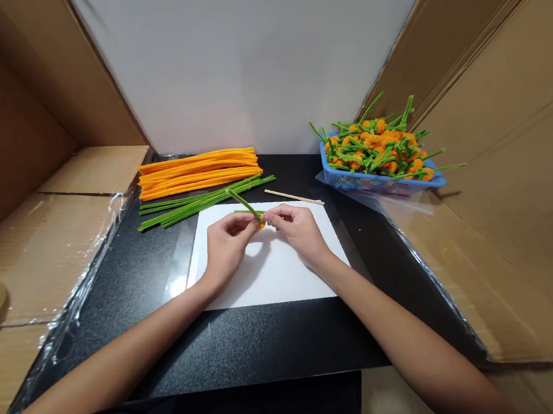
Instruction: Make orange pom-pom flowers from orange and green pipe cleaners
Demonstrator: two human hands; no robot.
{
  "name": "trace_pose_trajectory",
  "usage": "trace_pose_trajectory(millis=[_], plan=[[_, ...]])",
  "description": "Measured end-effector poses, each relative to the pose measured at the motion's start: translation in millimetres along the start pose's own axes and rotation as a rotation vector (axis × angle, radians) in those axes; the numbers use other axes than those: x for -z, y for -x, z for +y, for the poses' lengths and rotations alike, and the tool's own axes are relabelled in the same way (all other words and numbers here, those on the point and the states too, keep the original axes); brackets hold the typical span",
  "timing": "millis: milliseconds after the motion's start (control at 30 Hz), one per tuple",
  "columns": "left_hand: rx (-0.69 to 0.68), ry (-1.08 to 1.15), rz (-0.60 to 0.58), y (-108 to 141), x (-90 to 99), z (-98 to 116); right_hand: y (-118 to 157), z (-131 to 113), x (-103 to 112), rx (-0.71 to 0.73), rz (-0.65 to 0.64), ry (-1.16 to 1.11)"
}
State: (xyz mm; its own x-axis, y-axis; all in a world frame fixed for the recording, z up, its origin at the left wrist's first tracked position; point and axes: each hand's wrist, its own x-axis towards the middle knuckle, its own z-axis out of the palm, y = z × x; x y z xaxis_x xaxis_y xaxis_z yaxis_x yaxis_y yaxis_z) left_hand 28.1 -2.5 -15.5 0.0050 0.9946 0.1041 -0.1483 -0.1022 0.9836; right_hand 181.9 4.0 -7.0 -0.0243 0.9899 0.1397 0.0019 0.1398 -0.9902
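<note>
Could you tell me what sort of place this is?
It looks like a home-made craft station: a black table walled in by cardboard, orange pipe cleaners, green pipe cleaners, and a blue basket heaped with pipe-cleaner flowers.

A sheet of paper (265, 275) lies on the table (252, 337), with the left hand (228, 243) and right hand (300, 234) over it, meeting at a pipe-cleaner stem (243, 202). Behind the sheet lie two pipe-cleaner bundles (199, 173), and a wooden stick (294, 197). Further right, a basket (359, 182) holds pipe-cleaner flowers (375, 148). Cardboard panels (500, 139) flank the table.
</note>
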Motion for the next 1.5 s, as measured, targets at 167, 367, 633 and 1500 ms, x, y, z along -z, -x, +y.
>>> trace_pose_trajectory(millis=[167,367,633,1500], plan=[[-0.064,-0.093,0.019,4,-1.4,4,4,-1,-4,-0.086,0.006,-0.023],[-0.049,-0.117,0.052,2,-0.1,-1,8,-1,-9,-0.046,0.068,0.082],[-0.067,-0.184,0.074,3,-1.1,0,13,-15,-17,0.056,0.146,0.353],[0.002,-0.128,0.088,-3,1.2,-7,18,-16,-7,0.355,0.068,0.778]])
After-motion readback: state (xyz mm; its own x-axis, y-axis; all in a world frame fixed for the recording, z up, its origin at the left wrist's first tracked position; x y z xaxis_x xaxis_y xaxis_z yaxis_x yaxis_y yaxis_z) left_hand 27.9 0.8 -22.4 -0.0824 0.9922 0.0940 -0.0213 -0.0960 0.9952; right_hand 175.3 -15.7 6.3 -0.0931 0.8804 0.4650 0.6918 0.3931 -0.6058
